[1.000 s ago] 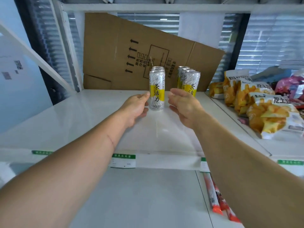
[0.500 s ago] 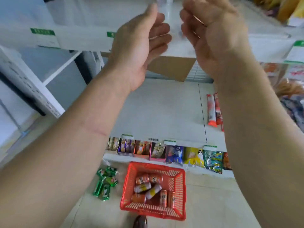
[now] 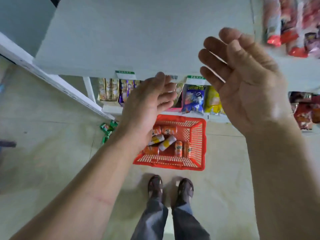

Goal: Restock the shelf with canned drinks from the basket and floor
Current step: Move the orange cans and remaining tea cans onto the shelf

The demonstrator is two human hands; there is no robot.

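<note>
I look straight down at the floor. A red plastic basket point(image 3: 199, 144) stands there with several orange cans point(image 3: 178, 148) and white-and-yellow cans point(image 3: 167, 142) lying inside. Green cans point(image 3: 107, 129) lie on the floor left of the basket. My left hand point(image 3: 147, 108) hovers above the basket's left side, fingers relaxed and holding nothing. My right hand point(image 3: 245, 78) is raised higher in front of the white shelf point(image 3: 138, 40), palm towards me, fingers loosely spread and empty.
Snack packets point(image 3: 194, 99) fill the bottom shelf behind the basket. Red wrapped packs point(image 3: 284, 25) lie on the white shelf's right end. My two feet point(image 3: 170, 187) stand just before the basket. A white shelf upright point(image 3: 52, 82) slants at the left.
My view swung from the upper shelf with its standing cans down to the floor. Both hands let go of the shelf cans and came down empty toward the basket.
</note>
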